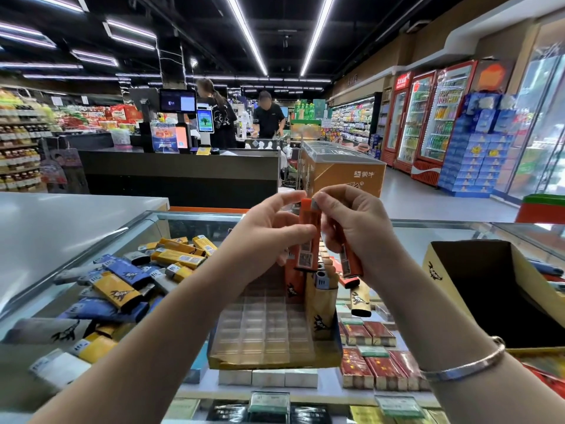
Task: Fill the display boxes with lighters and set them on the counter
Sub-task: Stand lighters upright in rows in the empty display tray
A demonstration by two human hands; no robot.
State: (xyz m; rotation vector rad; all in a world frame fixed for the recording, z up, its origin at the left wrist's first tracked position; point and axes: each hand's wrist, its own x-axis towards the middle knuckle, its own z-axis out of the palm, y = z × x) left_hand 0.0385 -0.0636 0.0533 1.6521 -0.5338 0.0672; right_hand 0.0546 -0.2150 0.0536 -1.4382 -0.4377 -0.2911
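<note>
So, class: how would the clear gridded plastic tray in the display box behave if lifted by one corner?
The clear gridded plastic tray looks thin, so probably light and bendy. Standing tan lighters fill one edge, so it may sag or tip them.

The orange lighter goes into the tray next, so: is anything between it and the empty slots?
Nothing visible blocks it. The orange lighter, held by both hands, hangs above the display tray, whose near slots lie open; standing lighters fill only the far rows.

A heap of loose yellow, blue and grey lighters lay on the glass-topped counter at the left. To its right stood a clear-celled display tray, with upright lighters in its far right corner. An open cardboard box sat further right. Red cigarette packs lay beneath the glass.
</note>
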